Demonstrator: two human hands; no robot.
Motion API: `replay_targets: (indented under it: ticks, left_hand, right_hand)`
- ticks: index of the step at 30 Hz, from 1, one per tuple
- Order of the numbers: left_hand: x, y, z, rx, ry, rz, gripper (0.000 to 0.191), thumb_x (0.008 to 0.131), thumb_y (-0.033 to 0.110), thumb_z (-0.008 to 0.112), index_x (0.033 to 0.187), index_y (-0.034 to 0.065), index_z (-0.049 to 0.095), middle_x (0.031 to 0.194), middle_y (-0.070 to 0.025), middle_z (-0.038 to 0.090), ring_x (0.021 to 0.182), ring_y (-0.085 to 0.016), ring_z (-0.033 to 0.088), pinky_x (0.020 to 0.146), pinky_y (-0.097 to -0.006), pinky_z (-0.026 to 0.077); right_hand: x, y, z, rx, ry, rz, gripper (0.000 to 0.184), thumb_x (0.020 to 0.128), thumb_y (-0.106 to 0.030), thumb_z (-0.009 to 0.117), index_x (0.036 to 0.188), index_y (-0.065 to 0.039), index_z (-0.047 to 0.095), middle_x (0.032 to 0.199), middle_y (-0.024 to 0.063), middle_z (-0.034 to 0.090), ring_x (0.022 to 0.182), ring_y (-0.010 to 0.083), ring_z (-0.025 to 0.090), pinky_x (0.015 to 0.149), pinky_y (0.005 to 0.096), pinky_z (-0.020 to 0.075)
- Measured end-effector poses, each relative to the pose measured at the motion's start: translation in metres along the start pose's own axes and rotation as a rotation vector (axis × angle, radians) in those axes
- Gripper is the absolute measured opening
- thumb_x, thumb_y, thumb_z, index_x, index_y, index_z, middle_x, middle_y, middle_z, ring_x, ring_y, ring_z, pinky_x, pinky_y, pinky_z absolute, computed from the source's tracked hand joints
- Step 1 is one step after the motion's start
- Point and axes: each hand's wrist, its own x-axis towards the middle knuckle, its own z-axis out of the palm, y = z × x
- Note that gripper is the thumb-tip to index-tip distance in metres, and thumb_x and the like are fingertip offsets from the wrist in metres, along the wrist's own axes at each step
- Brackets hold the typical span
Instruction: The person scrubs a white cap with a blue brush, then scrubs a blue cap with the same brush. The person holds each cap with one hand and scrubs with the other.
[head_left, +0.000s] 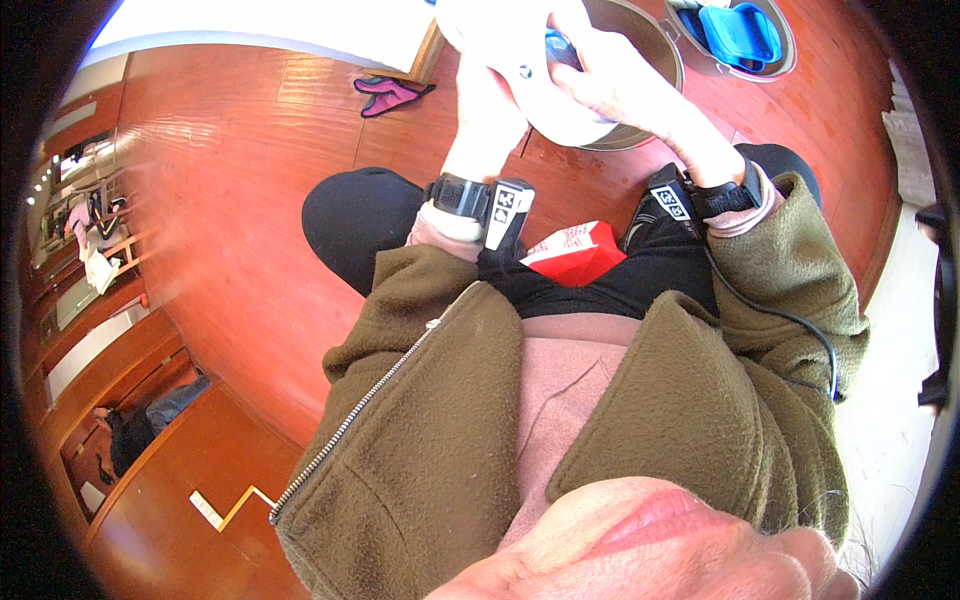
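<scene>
A rounded white object (547, 112) is held up above the floor before me, so bright that its exact kind is hard to tell. It has a small round metallic spot near its middle. My left hand (487, 105) grips it from the left, with the fingers largely lost in glare. On its right side, my right hand (611, 75) holds it with thumb and fingers spread around a small blue patch (561, 49). Whether that patch is part of the object or a separate thing, I cannot tell. Beneath the right hand stands a round metal basin (671, 52), partly hidden.
A smaller metal basin (787, 52) holds a blue plastic container (742, 36). A red-and-white packet (581, 255) lies between my legs. On the reddish wooden floor (247, 165) rests a pink cloth item with dark edging (390, 96). Wooden shelving (142, 330) lines the left.
</scene>
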Motion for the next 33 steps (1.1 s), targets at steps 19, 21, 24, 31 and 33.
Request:
replay_targets:
  ticks: [19,21,24,31,33]
  left_hand:
    - [-0.003,-0.013,-0.029,0.080,0.022,-0.024,0.048,0.108,0.034,0.050,0.147,0.0056,0.046,0.141,-0.0144,0.057,0.130,-0.026,0.056,0.108,-0.0395,0.049]
    - [-0.008,-0.023,-0.028,0.926,-0.098,0.412,0.046,0.109,0.032,0.048,0.146,0.0059,0.047,0.140,-0.0145,0.058,0.128,-0.027,0.057,0.107,-0.0387,0.050]
    - [0.007,-0.037,-0.026,-0.132,0.063,-0.039,0.052,0.109,0.039,0.047,0.148,0.0052,0.046,0.143,-0.0157,0.057,0.125,-0.026,0.060,0.104,-0.0383,0.054]
    - [0.003,-0.014,-0.017,-0.404,0.064,-0.218,0.057,0.109,0.046,0.043,0.149,0.0054,0.045,0.142,-0.0151,0.058,0.126,-0.028,0.060,0.106,-0.0421,0.051]
    - [0.001,-0.011,-0.004,-0.387,0.057,-0.230,0.058,0.110,0.048,0.041,0.149,0.0056,0.045,0.142,-0.0149,0.058,0.126,-0.029,0.060,0.107,-0.0435,0.051]
  right_hand:
    - [0.003,0.013,-0.002,-0.068,-0.031,-0.141,0.041,0.106,-0.028,0.054,0.142,-0.010,0.060,0.103,0.0258,0.072,0.082,0.0331,0.073,0.075,0.0403,0.0570]
    - [0.006,0.013,-0.002,-0.160,-0.078,0.066,0.039,0.105,-0.025,0.054,0.141,-0.010,0.057,0.106,0.0262,0.071,0.085,0.0357,0.073,0.078,0.0438,0.0571]
    - [0.006,0.011,-0.004,-0.033,-0.017,0.020,0.040,0.105,-0.024,0.056,0.142,-0.009,0.057,0.112,0.0251,0.071,0.097,0.0332,0.074,0.087,0.0407,0.0572]
    - [0.008,-0.012,-0.023,-0.015,-0.175,0.040,0.045,0.106,-0.031,0.059,0.147,-0.012,0.058,0.135,0.0171,0.067,0.123,0.0267,0.065,0.107,0.0356,0.0482]
    - [0.011,-0.020,-0.025,0.077,-0.059,0.031,0.042,0.104,-0.024,0.060,0.141,-0.007,0.060,0.130,0.0176,0.068,0.119,0.0270,0.065,0.103,0.0364,0.0495]
